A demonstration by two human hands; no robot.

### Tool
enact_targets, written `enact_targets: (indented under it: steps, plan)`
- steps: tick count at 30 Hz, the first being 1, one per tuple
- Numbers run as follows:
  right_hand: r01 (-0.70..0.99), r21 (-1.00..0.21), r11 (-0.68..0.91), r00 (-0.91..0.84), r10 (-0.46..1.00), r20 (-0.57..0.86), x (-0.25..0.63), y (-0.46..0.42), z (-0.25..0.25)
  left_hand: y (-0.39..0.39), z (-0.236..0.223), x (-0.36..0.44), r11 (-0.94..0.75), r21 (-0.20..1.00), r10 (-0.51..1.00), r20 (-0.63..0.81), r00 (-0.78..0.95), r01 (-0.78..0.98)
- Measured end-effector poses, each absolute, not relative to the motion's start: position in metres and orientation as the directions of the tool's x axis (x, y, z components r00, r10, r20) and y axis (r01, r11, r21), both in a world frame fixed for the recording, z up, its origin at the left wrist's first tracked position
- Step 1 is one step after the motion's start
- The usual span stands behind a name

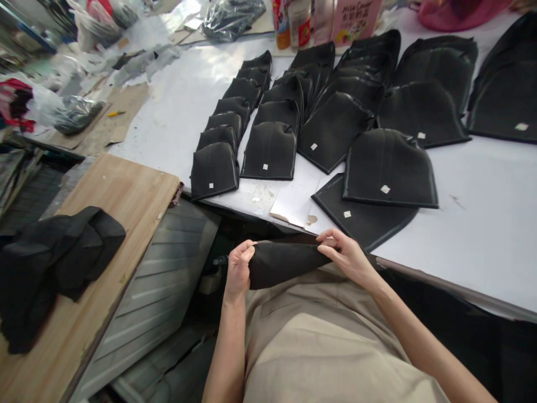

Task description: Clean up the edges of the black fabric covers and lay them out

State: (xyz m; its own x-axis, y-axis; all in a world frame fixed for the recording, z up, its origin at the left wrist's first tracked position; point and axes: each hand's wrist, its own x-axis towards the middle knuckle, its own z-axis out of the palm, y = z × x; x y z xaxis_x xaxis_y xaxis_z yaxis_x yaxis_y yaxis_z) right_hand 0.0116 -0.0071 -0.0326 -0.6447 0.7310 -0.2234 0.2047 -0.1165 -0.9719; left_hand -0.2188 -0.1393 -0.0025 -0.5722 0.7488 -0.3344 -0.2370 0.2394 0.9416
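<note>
A black fabric piece is stretched between my two hands, just in front of the white table's edge. My left hand is closed on its left end, the thumb pressed on the upper corner. With thumb and fingers my right hand pinches the upper right corner. The top edge runs nearly straight from hand to hand. Beyond my right hand lies a black sewn panel with a small white sticker, partly under another black panel.
Overlapping rows of black panels cover much of the white table. Bottles and a pink box stand at the back. To the left, dark cloth lies on a wooden board. A yellow cutter rests farther back.
</note>
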Motion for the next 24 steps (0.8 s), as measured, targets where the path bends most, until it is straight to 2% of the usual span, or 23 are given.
enact_targets:
  steps: [3,6,11,17,21,24]
  plan:
    - [0.158,-0.976,-0.151,-0.647,0.731,-0.217,0.012,-0.009,-0.034,-0.138,0.002,-0.223,0.211,0.944,0.694,-0.327,-0.642,-0.252]
    - [0.098,-0.970,-0.221,-0.549,0.802,-0.238,0.006,-0.018,-0.034,-0.136,0.007,-0.223,0.202,0.943,0.675,-0.329,-0.661,-0.264]
    - [-0.073,-0.870,-0.488,-0.417,0.807,-0.418,-0.011,-0.032,-0.030,-0.136,0.006,-0.219,0.162,0.937,0.639,-0.338,-0.691,-0.309]
    - [-0.050,-0.846,-0.531,-0.326,0.809,-0.489,-0.017,-0.032,-0.023,-0.139,-0.007,-0.217,0.160,0.902,0.591,-0.413,-0.693,-0.401]
    - [-0.011,-0.836,-0.549,-0.302,0.799,-0.521,-0.016,-0.029,-0.025,-0.136,-0.006,-0.213,0.119,0.903,0.612,-0.394,-0.685,-0.413]
    - [0.008,-0.811,-0.585,-0.193,0.795,-0.575,-0.009,-0.030,-0.042,-0.135,0.002,-0.212,0.075,0.898,0.615,-0.383,-0.689,-0.433]
